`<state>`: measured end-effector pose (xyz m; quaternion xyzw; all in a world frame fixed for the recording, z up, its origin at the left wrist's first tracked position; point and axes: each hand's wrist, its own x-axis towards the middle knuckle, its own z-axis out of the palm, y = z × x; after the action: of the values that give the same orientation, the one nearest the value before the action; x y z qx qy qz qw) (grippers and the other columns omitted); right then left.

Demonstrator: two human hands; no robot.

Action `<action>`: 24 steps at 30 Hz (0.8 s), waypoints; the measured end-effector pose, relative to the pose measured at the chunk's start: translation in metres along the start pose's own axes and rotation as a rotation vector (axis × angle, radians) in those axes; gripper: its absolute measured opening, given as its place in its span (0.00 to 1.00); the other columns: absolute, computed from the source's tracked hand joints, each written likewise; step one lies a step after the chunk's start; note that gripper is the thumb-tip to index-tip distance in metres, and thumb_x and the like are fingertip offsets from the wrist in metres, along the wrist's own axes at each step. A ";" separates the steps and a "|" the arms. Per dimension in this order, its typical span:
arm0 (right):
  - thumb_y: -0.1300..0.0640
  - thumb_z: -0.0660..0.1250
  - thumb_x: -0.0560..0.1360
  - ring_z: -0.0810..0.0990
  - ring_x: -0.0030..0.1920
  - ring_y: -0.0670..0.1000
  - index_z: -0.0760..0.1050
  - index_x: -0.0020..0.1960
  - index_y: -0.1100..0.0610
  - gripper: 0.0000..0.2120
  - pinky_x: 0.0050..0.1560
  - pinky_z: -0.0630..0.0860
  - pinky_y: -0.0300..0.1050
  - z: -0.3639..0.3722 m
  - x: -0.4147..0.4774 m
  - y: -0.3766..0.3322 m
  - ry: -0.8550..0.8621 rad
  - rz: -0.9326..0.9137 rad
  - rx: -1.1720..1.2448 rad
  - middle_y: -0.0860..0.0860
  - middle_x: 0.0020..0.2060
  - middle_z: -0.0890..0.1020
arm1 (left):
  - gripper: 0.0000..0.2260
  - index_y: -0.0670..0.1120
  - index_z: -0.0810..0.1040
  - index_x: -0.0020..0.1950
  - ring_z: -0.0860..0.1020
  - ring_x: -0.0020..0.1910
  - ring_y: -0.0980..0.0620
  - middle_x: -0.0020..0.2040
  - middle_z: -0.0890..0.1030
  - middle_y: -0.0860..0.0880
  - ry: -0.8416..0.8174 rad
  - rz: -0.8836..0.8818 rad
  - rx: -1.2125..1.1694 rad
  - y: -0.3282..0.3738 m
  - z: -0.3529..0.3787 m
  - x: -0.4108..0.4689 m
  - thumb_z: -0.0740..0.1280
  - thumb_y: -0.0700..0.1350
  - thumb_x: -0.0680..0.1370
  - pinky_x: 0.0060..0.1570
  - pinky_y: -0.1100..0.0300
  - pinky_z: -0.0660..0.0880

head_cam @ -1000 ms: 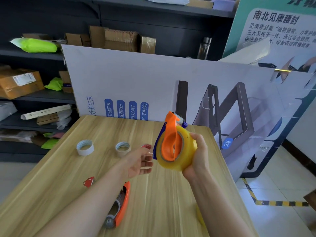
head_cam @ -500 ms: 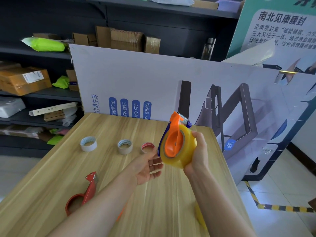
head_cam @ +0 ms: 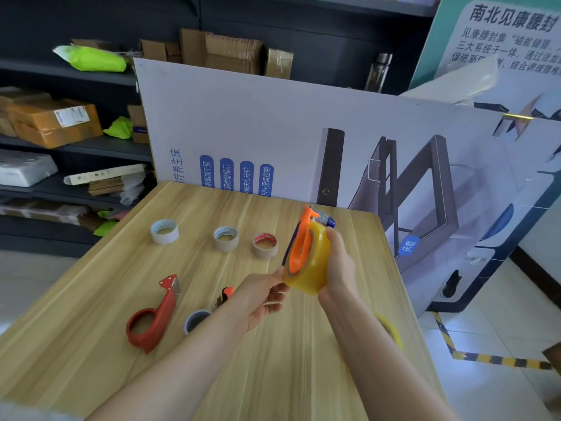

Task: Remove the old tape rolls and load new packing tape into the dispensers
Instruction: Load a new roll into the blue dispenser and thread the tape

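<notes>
My right hand (head_cam: 338,268) grips an orange tape dispenser (head_cam: 302,247) with a full yellow tape roll (head_cam: 315,262) on it, held above the wooden table (head_cam: 76,299). My left hand (head_cam: 258,296) pinches the roll's lower left edge with thumb and fingertip. A red dispenser (head_cam: 154,314) lies on the table with an empty ring. A second orange dispenser (head_cam: 226,294) lies mostly hidden under my left forearm. Three nearly used-up rolls stand in a row: a white one (head_cam: 164,230), a beige one (head_cam: 226,237) and a red-cored one (head_cam: 265,245).
Another yellow roll (head_cam: 391,329) peeks out behind my right forearm near the table's right edge. A large printed board (head_cam: 273,132) stands against the table's far edge. Dark shelves with cardboard boxes (head_cam: 51,120) fill the left. Hazard tape (head_cam: 485,358) marks the floor.
My left hand has come up from below and closed on the roll's lower edge. The dispenser has turned more edge-on. The view has tipped down, showing the red dispenser whole.
</notes>
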<state>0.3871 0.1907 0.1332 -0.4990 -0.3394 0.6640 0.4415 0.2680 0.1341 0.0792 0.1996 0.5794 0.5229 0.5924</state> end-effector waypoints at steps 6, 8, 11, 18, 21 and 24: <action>0.42 0.64 0.76 0.79 0.41 0.52 0.73 0.48 0.53 0.14 0.37 0.75 0.46 -0.007 -0.025 0.026 0.021 0.043 -0.102 0.53 0.42 0.80 | 0.07 0.39 0.78 0.45 0.70 0.28 0.53 0.34 0.76 0.46 0.062 -0.091 0.028 -0.031 -0.007 -0.017 0.65 0.42 0.79 0.28 0.62 0.69; 0.41 0.65 0.75 0.79 0.42 0.52 0.74 0.52 0.54 0.17 0.38 0.75 0.46 -0.009 -0.035 0.039 0.044 0.083 -0.131 0.53 0.44 0.80 | 0.07 0.40 0.78 0.44 0.69 0.27 0.53 0.34 0.76 0.46 0.071 -0.135 0.056 -0.046 -0.014 -0.022 0.65 0.41 0.79 0.26 0.63 0.68; 0.40 0.66 0.74 0.80 0.44 0.53 0.74 0.54 0.54 0.19 0.44 0.77 0.47 -0.014 -0.050 0.059 0.088 0.138 -0.178 0.53 0.45 0.81 | 0.07 0.40 0.77 0.43 0.67 0.25 0.53 0.34 0.76 0.46 0.074 -0.207 0.147 -0.067 -0.025 -0.033 0.65 0.41 0.79 0.24 0.63 0.66; 0.39 0.66 0.74 0.80 0.46 0.55 0.75 0.44 0.54 0.17 0.54 0.78 0.52 -0.030 -0.077 0.105 0.122 0.232 -0.284 0.55 0.45 0.80 | 0.07 0.41 0.75 0.40 0.64 0.26 0.51 0.33 0.74 0.45 0.037 -0.333 0.282 -0.117 -0.040 -0.057 0.63 0.39 0.78 0.28 0.62 0.61; 0.39 0.66 0.73 0.80 0.45 0.55 0.76 0.46 0.56 0.19 0.48 0.78 0.49 -0.039 -0.080 0.122 0.127 0.267 -0.328 0.55 0.45 0.80 | 0.08 0.43 0.76 0.39 0.62 0.26 0.52 0.31 0.73 0.47 0.034 -0.390 0.317 -0.136 -0.042 -0.062 0.61 0.38 0.77 0.28 0.63 0.59; 0.37 0.66 0.71 0.81 0.48 0.56 0.75 0.49 0.58 0.24 0.49 0.78 0.50 -0.047 -0.079 0.138 0.130 0.312 -0.378 0.56 0.46 0.80 | 0.08 0.43 0.76 0.40 0.61 0.26 0.52 0.30 0.72 0.47 0.032 -0.444 0.339 -0.150 -0.043 -0.065 0.60 0.37 0.76 0.27 0.63 0.60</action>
<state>0.4068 0.0657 0.0263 -0.6607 -0.3473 0.6153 0.2536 0.3020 0.0067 -0.0273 0.1559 0.6974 0.2792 0.6414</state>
